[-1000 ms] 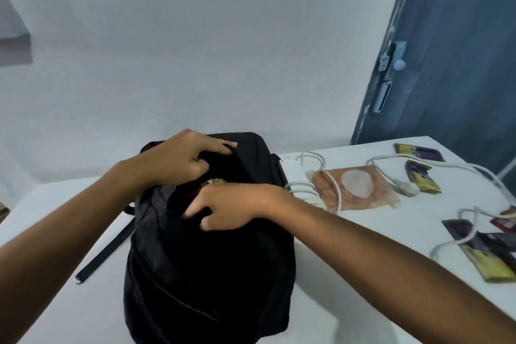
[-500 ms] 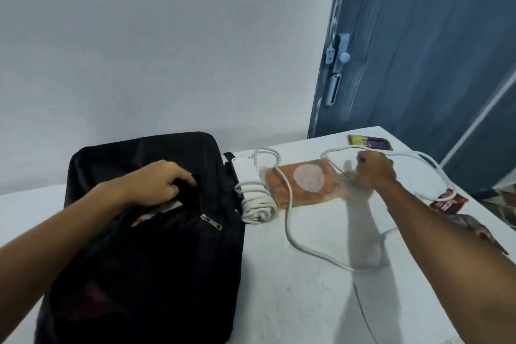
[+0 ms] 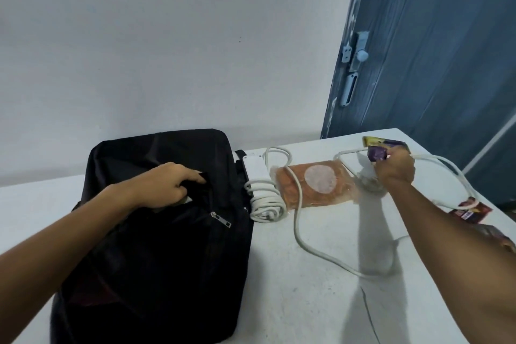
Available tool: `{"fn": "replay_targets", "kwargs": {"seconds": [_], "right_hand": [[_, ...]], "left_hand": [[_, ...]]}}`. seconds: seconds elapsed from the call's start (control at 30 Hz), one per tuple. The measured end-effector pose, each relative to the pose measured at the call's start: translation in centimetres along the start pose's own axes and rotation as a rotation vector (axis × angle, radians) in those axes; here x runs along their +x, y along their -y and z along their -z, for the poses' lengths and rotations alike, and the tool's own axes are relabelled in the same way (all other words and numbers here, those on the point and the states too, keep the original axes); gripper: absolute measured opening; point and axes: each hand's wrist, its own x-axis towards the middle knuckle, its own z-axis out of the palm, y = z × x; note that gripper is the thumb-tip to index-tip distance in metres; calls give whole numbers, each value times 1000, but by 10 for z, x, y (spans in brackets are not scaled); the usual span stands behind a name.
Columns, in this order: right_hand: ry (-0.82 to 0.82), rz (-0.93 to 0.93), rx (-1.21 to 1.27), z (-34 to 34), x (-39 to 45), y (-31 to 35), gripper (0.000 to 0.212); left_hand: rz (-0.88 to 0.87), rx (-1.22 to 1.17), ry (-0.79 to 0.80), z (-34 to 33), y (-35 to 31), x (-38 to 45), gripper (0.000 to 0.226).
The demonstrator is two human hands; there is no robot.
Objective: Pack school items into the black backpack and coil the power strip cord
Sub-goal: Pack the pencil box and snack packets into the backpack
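Now my right hand (image 3: 395, 169) is out of the backpack (image 3: 156, 232) and across the table (image 3: 321, 301), at about 2 o'clock from the bag. A second ago both hands were together at the bag's mouth; half a second ago the right one was just arriving at the far items. It now pinches a small purple packet (image 3: 377, 153), lifted just off the surface beside the cord (image 3: 298, 220).

My left hand (image 3: 167, 187) has stayed on the bag, fingers curled round the edge of the pocket opening, holding it agape. So the hands are well apart, each clamped on its own thing.

The backpack lies flat at 9 o'clock on the table, zipper pull (image 3: 220, 219) loose below my left hand.

Just beside the bag at its 3 o'clock sits the power strip (image 3: 255, 173), cord only partly wound round it; the rest trails in a loose loop across an orange pouch (image 3: 315, 184) and out toward my right hand.

More packets (image 3: 472, 208) lie at the table's right edge, 3 o'clock.

Read: one item fetch in progress, packet goes into the held-open pocket next. Several packets left, cord coiling not finished. Watch the cord snagging my wrist on the way back.
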Motion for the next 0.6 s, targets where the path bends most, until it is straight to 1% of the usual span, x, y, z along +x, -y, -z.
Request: {"fn": "replay_targets", "kwargs": {"seconds": [0.07, 0.1, 0.13, 0.17, 0.2, 0.23, 0.3, 0.37, 0.4, 0.43, 0.47, 0.5, 0.53, 0.57, 0.6], "right_hand": [[-57, 103, 174, 3, -11, 20, 25], [-50, 145, 280, 4, -19, 32, 24], [5, 167, 387, 6, -27, 47, 26], [119, 169, 482, 8, -37, 65, 31], [289, 164, 574, 13, -51, 85, 36], [502, 160, 666, 20, -69, 104, 42], [981, 186, 792, 33, -108, 140, 47], [1371, 306, 761, 43, -147, 166, 45], [1529, 390, 707, 46, -167, 177, 45], [1670, 483, 636, 51, -190, 188, 45], [1755, 598, 524, 53, -212, 198, 44], [1747, 735, 365, 54, -233, 207, 43], [1649, 862, 197, 53, -254, 215, 41], [1501, 951, 70, 49, -272, 222, 36], [1337, 1003, 7, 45, -288, 228, 27]], "left_hand": [[6, -17, 9, 1, -1, -3, 59], [4, -29, 9, 2, -3, -5, 58], [-4, -46, 9, 4, -6, -8, 57], [-21, -64, 3, 6, -9, -11, 57], [-43, -73, -11, 9, -11, -14, 57], [-61, -71, -22, 12, -13, -18, 59], [-76, -39, -21, 21, -10, -26, 68], [-70, 3, 10, 31, -4, -34, 77], [-71, 21, 22, 37, -2, -38, 79], [-81, 37, 26, 44, 0, -43, 79], [-89, 50, 23, 51, -1, -48, 80], [-94, 59, 14, 58, -1, -52, 82], [-99, 63, -2, 65, -2, -57, 83], [-102, 61, -18, 72, -2, -62, 85], [-112, 55, -36, 79, -1, -67, 86]]}}
